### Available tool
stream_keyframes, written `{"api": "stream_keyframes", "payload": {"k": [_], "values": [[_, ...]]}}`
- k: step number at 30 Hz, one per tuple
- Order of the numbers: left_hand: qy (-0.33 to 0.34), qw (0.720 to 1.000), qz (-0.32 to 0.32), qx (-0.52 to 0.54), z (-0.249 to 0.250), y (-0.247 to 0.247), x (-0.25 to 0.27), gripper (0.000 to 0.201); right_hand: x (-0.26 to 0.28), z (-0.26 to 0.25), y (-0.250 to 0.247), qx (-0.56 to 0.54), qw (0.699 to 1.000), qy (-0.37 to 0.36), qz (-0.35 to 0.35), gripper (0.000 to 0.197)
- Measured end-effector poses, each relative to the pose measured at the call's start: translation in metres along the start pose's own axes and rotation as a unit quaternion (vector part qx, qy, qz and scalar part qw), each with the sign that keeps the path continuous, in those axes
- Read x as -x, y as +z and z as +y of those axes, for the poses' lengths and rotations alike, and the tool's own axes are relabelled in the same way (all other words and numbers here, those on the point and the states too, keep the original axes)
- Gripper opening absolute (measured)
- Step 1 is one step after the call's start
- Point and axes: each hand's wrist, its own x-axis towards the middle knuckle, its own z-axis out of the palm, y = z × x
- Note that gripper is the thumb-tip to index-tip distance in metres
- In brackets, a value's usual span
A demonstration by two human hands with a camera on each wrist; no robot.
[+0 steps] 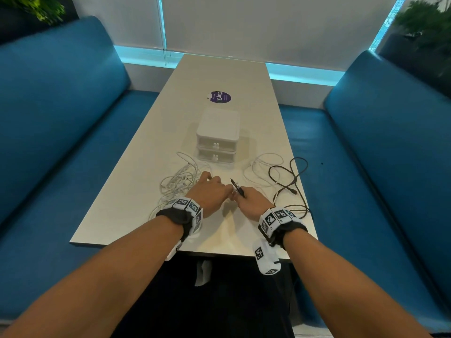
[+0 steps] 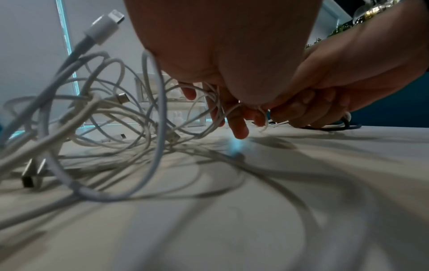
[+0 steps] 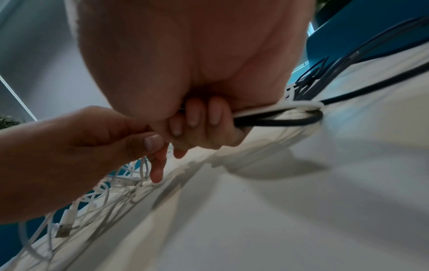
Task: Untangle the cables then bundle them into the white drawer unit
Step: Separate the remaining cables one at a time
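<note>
White plastic makes up the small drawer unit [image 1: 218,135], a rounded box with two stacked drawers, both shut, each with a little rabbit-shaped knob; it is set on the middle of the pale matte table [image 1: 136,191]. From the head view the layout is given whole: a loose tangle of thin white cables [image 1: 179,182] is spread just left of the unit's front, and a second heap, where a white cable [image 1: 262,167] is looped together with a dark cable [image 1: 290,178], is spread to its right. Both hands are seen meeting between the two heaps.

Only the left wrist view [image 2: 104,117] brings out the glossy round cords of the tangle and their metal-tipped plugs, several standing up off the table. The left hand [image 1: 211,191] is shown there with its fingers [image 2: 239,124] curled down through thin white strands, which are pinched against the thumb.

Only the right wrist view shows the right hand [image 1: 252,200] closed in a fist, with a white cord and the dark cable [image 3: 278,122] gripped together and bent out of it as a flat loop. A dark plug end [image 1: 236,186] is seen sticking up from this fist in the head view. The two hands are touching at the fingertips.

Blue padded benches [image 1: 61,142] are set along both sides of the table, and a round purple sticker [image 1: 220,97] is stuck behind the unit.
</note>
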Motion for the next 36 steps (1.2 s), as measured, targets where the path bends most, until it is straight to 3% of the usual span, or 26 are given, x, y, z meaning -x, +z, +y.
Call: {"api": "stream_keyframes", "payload": {"k": [6, 10, 13, 18, 24, 31, 36], "values": [[0.012, 0.999, -0.01, -0.03, -0.013, 0.002, 0.005, 0.017, 0.007, 0.015, -0.013, 0.127, 0.99, 0.003, 0.06, 0.029], [0.002, 0.999, -0.024, -0.038, -0.03, 0.005, 0.011, 0.023, 0.011, 0.038, -0.034, 0.185, 0.975, 0.069, 0.1, 0.031], [-0.003, 0.999, -0.026, -0.036, -0.032, 0.008, 0.013, 0.024, 0.013, 0.043, -0.039, 0.191, 0.97, 0.096, 0.112, 0.031], [-0.013, 0.999, -0.033, -0.033, -0.022, 0.011, 0.007, 0.025, 0.013, 0.026, -0.025, 0.091, 0.984, 0.035, 0.149, 0.03], [-0.01, 0.999, -0.026, -0.021, 0.001, -0.001, -0.001, 0.03, 0.009, -0.002, 0.005, 0.068, 0.995, -0.036, 0.069, 0.029], [-0.004, 1.0, -0.016, 0.0, -0.001, 0.006, 0.003, 0.026, 0.005, 0.0, 0.006, 0.064, 0.998, -0.013, 0.009, 0.023], [-0.025, 0.999, -0.032, -0.001, -0.02, 0.012, 0.007, 0.027, 0.012, 0.016, -0.008, 0.167, 0.985, 0.025, 0.032, 0.022]]}}
